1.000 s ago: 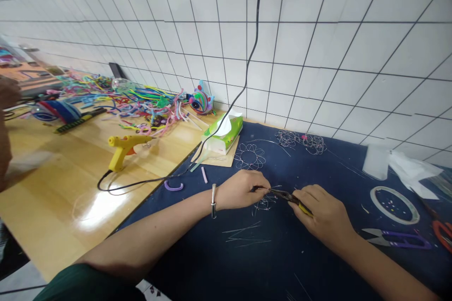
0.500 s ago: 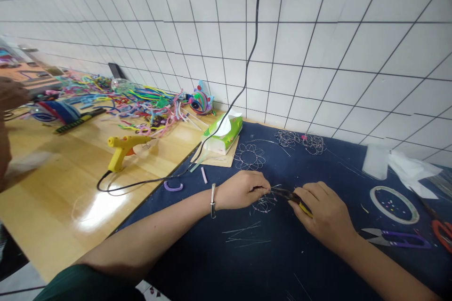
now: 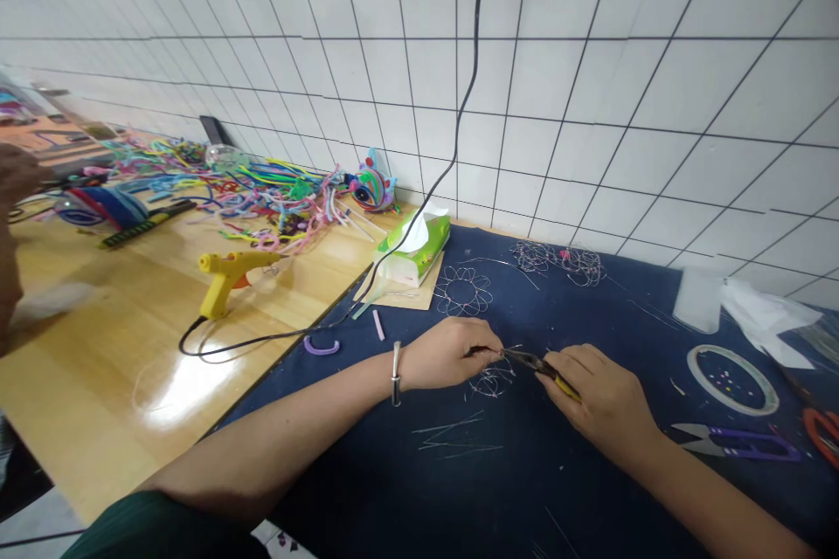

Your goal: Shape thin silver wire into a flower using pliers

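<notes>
Between the thumb and fingers of my left hand a looped wire flower is pinched, its loops hanging just over the dark cloth. My right hand is wrapped round yellow-handled pliers. The plier jaws point left and meet the wire at my left fingertips; whether they grip it is too small to tell. Behind my left hand lies a finished-looking wire flower ring. Several straight cut wires are scattered on the cloth in front of my hands.
A yellow glue gun with a black cord lies left, near a tissue pack. Pipe cleaners heap along the wall. At right are purple snips, a white ring dish and orange-handled scissors. Another person's hand shows far left.
The plier jaws have turned slightly at the wire, and my right hand has shifted a little lower. My left hand stays in place with its pinch on the wire flower.
</notes>
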